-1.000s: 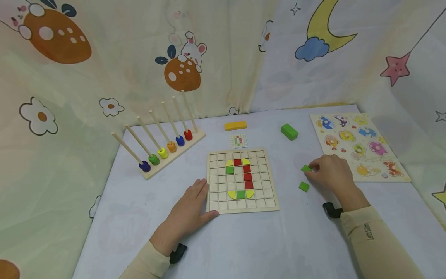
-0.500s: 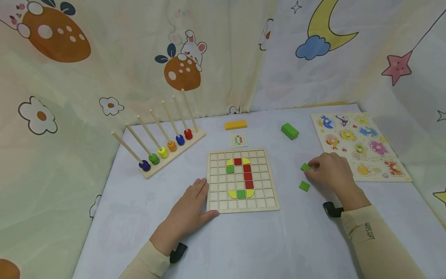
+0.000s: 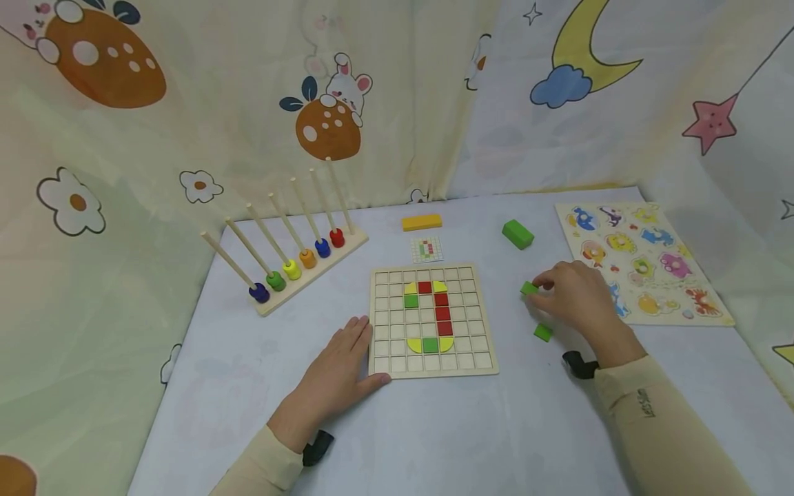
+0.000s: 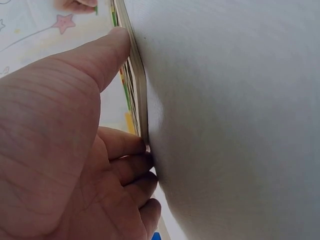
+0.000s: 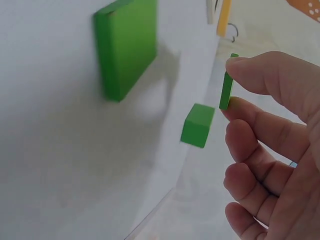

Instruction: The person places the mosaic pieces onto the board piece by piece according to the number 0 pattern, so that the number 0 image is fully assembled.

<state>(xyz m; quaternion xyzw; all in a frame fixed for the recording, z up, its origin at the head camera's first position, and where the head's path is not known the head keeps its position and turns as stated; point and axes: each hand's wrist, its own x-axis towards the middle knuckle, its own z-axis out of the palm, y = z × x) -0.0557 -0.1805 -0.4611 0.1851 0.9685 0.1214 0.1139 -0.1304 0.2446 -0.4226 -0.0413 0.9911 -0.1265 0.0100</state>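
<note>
My right hand [image 3: 577, 297] pinches a green square tile [image 5: 227, 90] between thumb and index finger; the other fingers are bent below it in the right wrist view. Another green tile [image 3: 543, 332] lies on the table just nearer to me. My left hand [image 3: 335, 364] rests at the left edge of a wooden grid board [image 3: 484, 365], thumb at the front corner and fingers straight along the side. In its grid sit red tiles [image 3: 442, 314], green tiles [image 3: 411, 301] and yellow rounded tiles [image 3: 414, 345], laid out as a broken loop.
Behind the board lie a small pattern card [image 3: 426, 249] and a yellow block [image 3: 422, 222]. A green block [image 3: 517, 235] stands to their right. On the left is a peg rack [image 3: 310, 272] with coloured beads; on the far right, an animal puzzle board [image 3: 657, 262].
The right hand has lifted the green tile and moved slightly left and away from me with it. The left hand stays at the board.
</note>
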